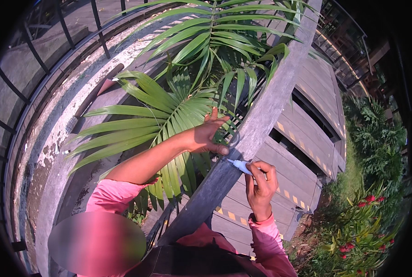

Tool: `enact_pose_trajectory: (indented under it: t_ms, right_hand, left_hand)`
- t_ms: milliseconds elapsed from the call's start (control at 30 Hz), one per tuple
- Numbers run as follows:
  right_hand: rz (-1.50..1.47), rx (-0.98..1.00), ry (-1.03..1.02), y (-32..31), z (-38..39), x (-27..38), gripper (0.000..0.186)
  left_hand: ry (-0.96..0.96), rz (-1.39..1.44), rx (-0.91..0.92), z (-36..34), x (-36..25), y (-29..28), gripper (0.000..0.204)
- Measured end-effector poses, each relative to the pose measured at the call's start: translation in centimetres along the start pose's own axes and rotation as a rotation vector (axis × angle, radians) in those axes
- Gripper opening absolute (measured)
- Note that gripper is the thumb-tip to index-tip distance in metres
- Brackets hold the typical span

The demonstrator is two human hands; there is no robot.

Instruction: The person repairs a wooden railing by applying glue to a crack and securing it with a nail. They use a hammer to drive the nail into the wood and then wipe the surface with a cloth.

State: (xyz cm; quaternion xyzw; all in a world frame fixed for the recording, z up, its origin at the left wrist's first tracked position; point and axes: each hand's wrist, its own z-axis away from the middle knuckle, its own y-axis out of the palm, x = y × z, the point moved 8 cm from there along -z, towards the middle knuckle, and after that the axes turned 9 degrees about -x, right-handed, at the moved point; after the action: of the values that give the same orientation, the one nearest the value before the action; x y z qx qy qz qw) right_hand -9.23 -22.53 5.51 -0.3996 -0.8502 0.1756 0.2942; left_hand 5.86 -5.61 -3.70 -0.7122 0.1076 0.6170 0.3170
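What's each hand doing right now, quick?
Left hand: open, fingers spread, by the rail.
Right hand: closed, holding the tube.

Outdoors, a sunny garden walkway. Wood rail (pixel 270 94) just L of R fingers (pixel 270 171); plank deck (pixel 291 174) w/ yellow dashes (pixel 286 193) to their R; grass (pixel 351 180) & red-flowered bush (pixel 360 231) further R. Palm fronds (pixel 136 127) L of & beyond L fingers (pixel 213 113); barred fence (pixel 99 28) far L of them.
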Motion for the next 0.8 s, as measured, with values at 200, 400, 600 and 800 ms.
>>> enact_pose_trajectory:
  t_ms: [200, 400, 600, 800]
  right_hand:
    - [-0.005, -0.015, 0.003, -0.4, 0.0, -0.3, 0.036]
    - [0.023, 0.019, -0.036, -0.2, -0.3, -0.3, 0.039]
    - [0.005, 0.020, -0.036, 0.1, -0.7, -0.5, 0.041]
    - [0.005, 0.040, -0.042, 0.3, -0.5, -1.1, 0.039]
  left_hand:
    - [0.076, -0.036, -0.032, 0.3, 0.2, -0.2, 0.134]
    - [0.081, -0.022, -0.020, 0.1, -0.3, -0.2, 0.136]
    - [0.037, -0.013, -0.001, 0.0, 0.1, -0.2, 0.131]
    - [0.023, -0.075, -0.012, 0.0, 0.8, -0.1, 0.132]
